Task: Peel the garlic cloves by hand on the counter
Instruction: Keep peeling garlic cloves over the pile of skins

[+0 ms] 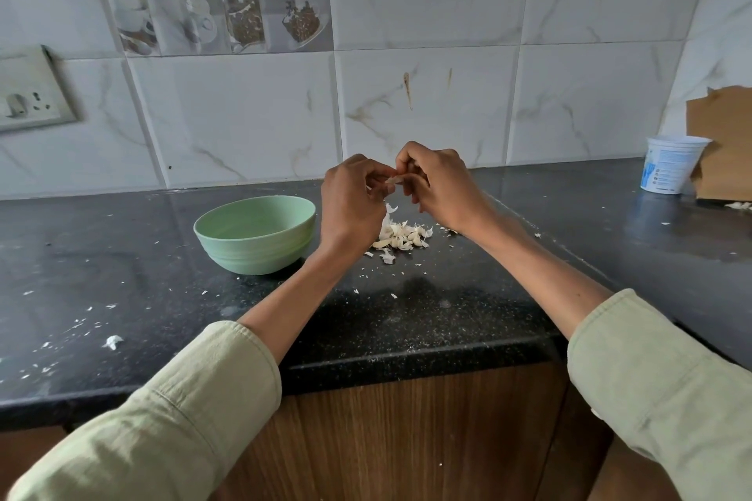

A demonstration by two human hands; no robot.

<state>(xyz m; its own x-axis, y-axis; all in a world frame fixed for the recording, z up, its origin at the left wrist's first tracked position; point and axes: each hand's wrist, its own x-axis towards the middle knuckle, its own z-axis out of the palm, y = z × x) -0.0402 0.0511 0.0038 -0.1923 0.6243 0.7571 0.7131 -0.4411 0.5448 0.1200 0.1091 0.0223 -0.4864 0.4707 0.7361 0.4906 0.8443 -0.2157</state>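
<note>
White tub (pixel 673 163) — label print unreadable; both hands pinch garlic clove (pixel 395 179).

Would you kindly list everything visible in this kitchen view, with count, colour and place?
garlic clove: one, pale, pinched between both hands above the pile
garlic pile: one, whitish cloves and skins, counter centre
bowl: one, light green, left of pile
tub: one, white, counter far right
cardboard: one, brown, behind tub
socket plate: one, off-white, wall left
counter: one, black
left hand: one, holding clove
right hand: one, holding clove
</note>
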